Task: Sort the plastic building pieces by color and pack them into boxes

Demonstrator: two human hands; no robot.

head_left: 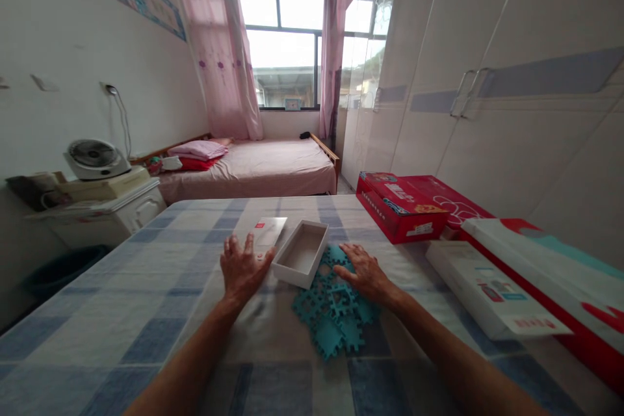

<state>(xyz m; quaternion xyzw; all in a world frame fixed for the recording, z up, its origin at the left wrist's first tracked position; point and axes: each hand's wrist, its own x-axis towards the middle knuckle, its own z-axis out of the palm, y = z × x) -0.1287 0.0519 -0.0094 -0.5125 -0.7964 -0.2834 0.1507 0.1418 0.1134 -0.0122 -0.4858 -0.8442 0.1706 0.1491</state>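
Observation:
My left hand (244, 268) lies with its fingers spread over the near edge of a white box lid (270, 232) that carries a small red mark. Just right of it sits an open white box (301, 253), with nothing seen inside. A loose heap of teal interlocking pieces (327, 333) with notched edges lies close against the box's right and near sides. My right hand (364, 273) rests on the heap's upper right part, fingers apart and stretched out. Whether its fingertips press on a piece cannot be made out.
Red boxes (400, 207) stand at the table's far right. Nearer are a white printed box (492, 292) and a large red and white package (560, 273). A blue and white checked cloth (195, 253) covers the table. Beyond are a bed (273, 166) and a wardrobe (487, 162).

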